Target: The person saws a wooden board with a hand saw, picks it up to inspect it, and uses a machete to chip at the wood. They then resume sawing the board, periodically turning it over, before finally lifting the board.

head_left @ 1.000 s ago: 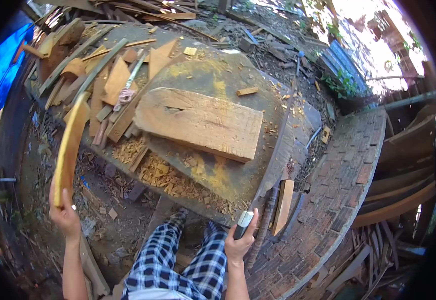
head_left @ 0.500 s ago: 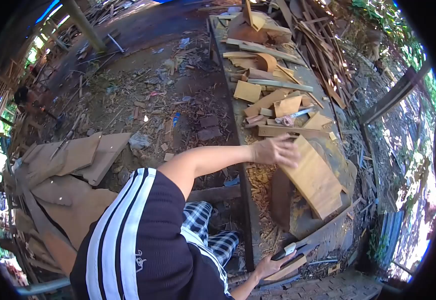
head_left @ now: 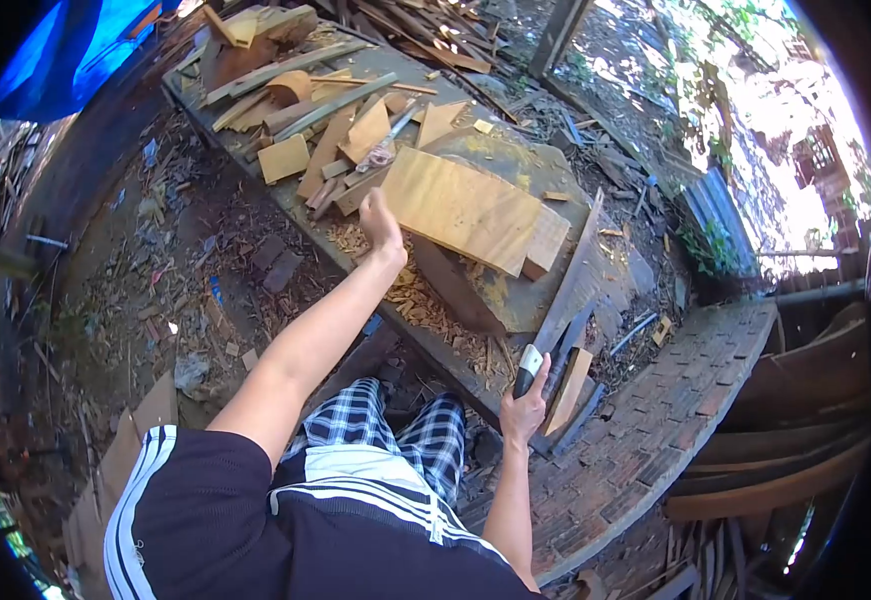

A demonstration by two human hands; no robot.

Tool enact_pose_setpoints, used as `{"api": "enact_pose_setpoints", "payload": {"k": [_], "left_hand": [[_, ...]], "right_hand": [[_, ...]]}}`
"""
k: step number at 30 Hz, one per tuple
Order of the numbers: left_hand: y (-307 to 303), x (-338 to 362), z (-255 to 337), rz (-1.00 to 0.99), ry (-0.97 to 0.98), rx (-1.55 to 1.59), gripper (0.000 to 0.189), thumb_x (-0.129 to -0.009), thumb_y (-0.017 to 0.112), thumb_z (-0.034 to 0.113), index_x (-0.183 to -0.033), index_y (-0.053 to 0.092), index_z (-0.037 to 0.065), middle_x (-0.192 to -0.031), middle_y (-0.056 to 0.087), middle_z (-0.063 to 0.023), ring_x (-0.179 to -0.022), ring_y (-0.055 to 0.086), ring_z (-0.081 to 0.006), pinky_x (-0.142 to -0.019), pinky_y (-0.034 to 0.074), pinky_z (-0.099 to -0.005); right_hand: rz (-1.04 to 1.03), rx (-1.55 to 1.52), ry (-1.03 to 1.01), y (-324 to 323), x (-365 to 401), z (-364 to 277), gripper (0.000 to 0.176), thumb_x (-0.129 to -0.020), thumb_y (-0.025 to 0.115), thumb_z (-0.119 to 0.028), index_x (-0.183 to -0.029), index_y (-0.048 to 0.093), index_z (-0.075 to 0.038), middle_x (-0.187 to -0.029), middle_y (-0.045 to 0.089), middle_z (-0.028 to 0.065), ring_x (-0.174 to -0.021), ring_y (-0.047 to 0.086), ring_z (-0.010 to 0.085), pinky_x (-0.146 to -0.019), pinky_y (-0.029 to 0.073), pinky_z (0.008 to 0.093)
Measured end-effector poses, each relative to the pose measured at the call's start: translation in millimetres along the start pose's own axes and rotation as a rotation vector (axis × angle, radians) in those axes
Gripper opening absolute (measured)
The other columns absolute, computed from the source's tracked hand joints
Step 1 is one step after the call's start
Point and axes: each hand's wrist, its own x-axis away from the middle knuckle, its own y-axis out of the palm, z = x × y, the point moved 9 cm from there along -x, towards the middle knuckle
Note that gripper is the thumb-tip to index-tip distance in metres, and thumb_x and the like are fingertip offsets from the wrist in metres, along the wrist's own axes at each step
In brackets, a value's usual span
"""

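Observation:
A pale wooden board (head_left: 461, 210) lies slanted on the workbench. My left hand (head_left: 383, 225) is at its near left end, fingers closed against the edge; the fingertips are partly hidden. My right hand (head_left: 524, 412) is wrapped round the black-and-white handle of a handsaw (head_left: 568, 275). Its long blade points up and away, to the right of the board and apart from it. Under the board are a dark wooden piece (head_left: 456, 292) and a paler block (head_left: 548, 243).
Offcuts, including a square piece (head_left: 284, 159), are heaped on the far part of the workbench (head_left: 516, 155). Wood shavings (head_left: 406, 290) lie along its near side. A brick ledge (head_left: 646, 430) runs at the right, and litter covers the ground at left.
The view has swung right, showing more of the brick ledge. My left hand, blurred above the board's end before, is now lower at its near edge. My right hand still holds the handsaw.

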Motion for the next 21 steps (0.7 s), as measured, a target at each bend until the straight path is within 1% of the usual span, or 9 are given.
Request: {"api": "enact_pose_setpoints", "payload": {"k": [2, 6, 8, 10, 12, 17, 18, 20, 21], "left_hand": [[-2, -22, 8, 0.098, 0.392, -0.473, 0.042, -0.099, 0.052, 0.030, -0.128, 0.044, 0.000, -0.125, 0.054, -0.0177, -0.113, 0.056, -0.0280, -0.096, 0.046, -0.0409], [20, -20, 50, 0.022, 0.443, -0.465, 0.034, -0.103, 0.050, 0.030, -0.114, 0.055, -0.002, -0.101, 0.061, -0.0097, -0.095, 0.058, -0.0191, -0.085, 0.047, -0.0337], [63, -17, 67, -0.298, 0.495, -0.367, 0.038, -0.104, 0.048, 0.034, -0.107, 0.059, -0.002, -0.093, 0.063, -0.0059, -0.087, 0.059, -0.0170, -0.080, 0.048, -0.0321], [105, -16, 70, -0.371, 0.473, -0.504, 0.038, -0.103, 0.049, 0.035, -0.102, 0.061, -0.002, -0.091, 0.065, -0.0075, -0.083, 0.059, -0.0166, -0.078, 0.047, -0.0322], [167, 3, 58, -0.643, 0.686, -0.818, 0.040, -0.104, 0.048, 0.037, -0.100, 0.062, -0.001, -0.086, 0.065, -0.0095, -0.080, 0.059, -0.0162, -0.075, 0.047, -0.0332], [249, -24, -24, -0.886, 0.702, -1.021, 0.043, -0.103, 0.047, 0.040, -0.094, 0.063, 0.001, -0.077, 0.064, -0.0117, -0.075, 0.059, -0.0180, -0.072, 0.046, -0.0349], [259, -29, -36, -0.918, 0.713, -1.039, 0.044, -0.103, 0.047, 0.041, -0.092, 0.063, 0.001, -0.075, 0.064, -0.0121, -0.073, 0.058, -0.0186, -0.071, 0.046, -0.0353], [270, -33, -51, -0.875, 0.713, -1.073, 0.043, -0.102, 0.049, 0.041, -0.092, 0.065, 0.003, -0.077, 0.066, -0.0134, -0.072, 0.061, -0.0231, -0.070, 0.047, -0.0373], [274, -42, -51, -0.808, 0.802, -1.108, 0.042, -0.101, 0.050, 0.041, -0.091, 0.065, 0.004, -0.076, 0.067, -0.0135, -0.073, 0.063, -0.0265, -0.071, 0.047, -0.0385]], "right_hand": [[-0.007, -0.007, 0.041, 2, 3, 2, 0.088, -0.077, 0.060, -0.005, -0.154, 0.023, -0.029, -0.081, 0.066, 0.0299, -0.076, 0.064, 0.0505, -0.067, 0.047, 0.0565], [0.126, -0.118, -0.055, -16, 5, 1, 0.082, -0.078, 0.063, -0.006, -0.151, 0.030, -0.022, -0.085, 0.067, 0.0277, -0.075, 0.065, 0.0485, -0.065, 0.049, 0.0517], [0.246, -0.291, -0.146, -25, 10, -6, 0.076, -0.077, 0.062, -0.004, -0.148, 0.040, -0.020, -0.098, 0.068, 0.0266, -0.081, 0.065, 0.0475, -0.068, 0.051, 0.0489], [0.176, -0.378, -0.030, -32, 9, -8, 0.073, -0.078, 0.062, -0.002, -0.147, 0.042, -0.017, -0.107, 0.067, 0.0253, -0.089, 0.065, 0.0474, -0.072, 0.052, 0.0463], [0.191, -0.466, -0.034, -38, 14, -17, 0.074, -0.078, 0.055, 0.001, -0.148, 0.041, -0.017, -0.120, 0.065, 0.0235, -0.094, 0.069, 0.0360, -0.080, 0.051, 0.0387], [0.214, -0.431, -0.088, -55, 20, -28, 0.072, -0.082, 0.058, 0.000, -0.149, 0.040, -0.015, -0.100, 0.069, 0.0218, -0.059, 0.061, 0.0241, -0.060, 0.049, 0.0352], [0.235, -0.434, -0.060, -61, 20, -27, 0.072, -0.082, 0.058, 0.000, -0.149, 0.040, -0.015, -0.100, 0.069, 0.0218, -0.059, 0.061, 0.0241, -0.060, 0.049, 0.0352], [0.195, -0.474, -0.077, -66, 23, -35, 0.070, -0.082, 0.061, 0.000, -0.148, 0.041, -0.013, -0.091, 0.067, 0.0275, -0.081, 0.068, 0.0430, -0.067, 0.052, 0.0442], [0.161, -0.487, -0.025, -67, 29, -37, 0.071, -0.082, 0.061, 0.000, -0.148, 0.041, -0.013, -0.091, 0.068, 0.0258, -0.079, 0.069, 0.0408, -0.066, 0.052, 0.0428]]}}
